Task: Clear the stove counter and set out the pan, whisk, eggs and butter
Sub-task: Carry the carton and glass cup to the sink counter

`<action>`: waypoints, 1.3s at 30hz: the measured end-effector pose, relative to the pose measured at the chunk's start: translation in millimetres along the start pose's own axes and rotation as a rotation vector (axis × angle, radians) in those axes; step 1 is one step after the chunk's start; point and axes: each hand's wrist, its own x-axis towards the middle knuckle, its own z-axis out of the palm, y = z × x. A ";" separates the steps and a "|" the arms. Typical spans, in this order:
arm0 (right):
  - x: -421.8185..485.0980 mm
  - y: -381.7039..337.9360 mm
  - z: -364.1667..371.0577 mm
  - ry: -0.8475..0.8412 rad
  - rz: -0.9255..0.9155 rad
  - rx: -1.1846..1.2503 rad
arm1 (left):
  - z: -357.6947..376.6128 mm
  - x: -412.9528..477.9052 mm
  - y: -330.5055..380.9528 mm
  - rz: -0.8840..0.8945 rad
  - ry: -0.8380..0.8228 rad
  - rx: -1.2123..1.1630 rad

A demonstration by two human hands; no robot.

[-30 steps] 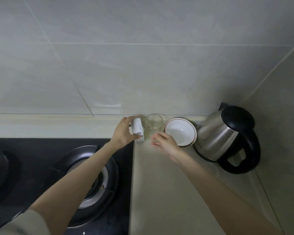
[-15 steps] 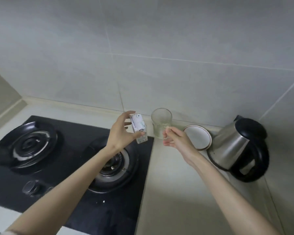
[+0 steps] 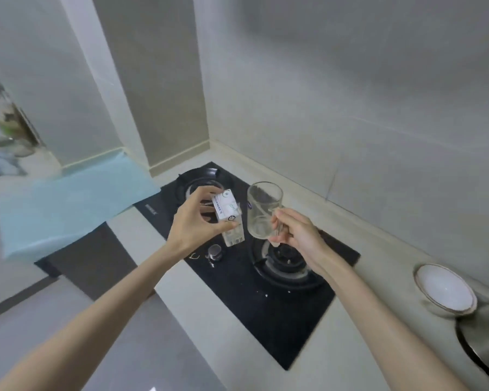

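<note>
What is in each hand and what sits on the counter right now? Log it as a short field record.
left hand: pinches a small white printed carton, lifted above the black gas hob
right hand: grips a clear drinking glass at its side, tilted, also above the hob
pale counter: white bowl with a dark rim next to a blurred steel kettle, far right
left of hob: light blue cloth
pan, whisk, eggs, butter: none in view
</note>
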 end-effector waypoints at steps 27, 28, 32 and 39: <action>-4.9 -16.5 661.7 -0.901 0.070 -0.056 | -549.6 -289.4 -225.8 -0.469 0.736 0.180; -3.8 -17.0 681.7 -0.924 0.070 -0.061 | -563.2 -295.7 -232.1 -0.484 0.763 0.194; 10.1 -15.1 760.4 -1.017 0.066 -0.089 | -615.1 -312.1 -261.0 -0.532 0.852 0.240; 63.3 -18.4 910.3 -1.202 0.046 -0.147 | -718.6 -312.8 -335.3 -0.621 0.947 0.296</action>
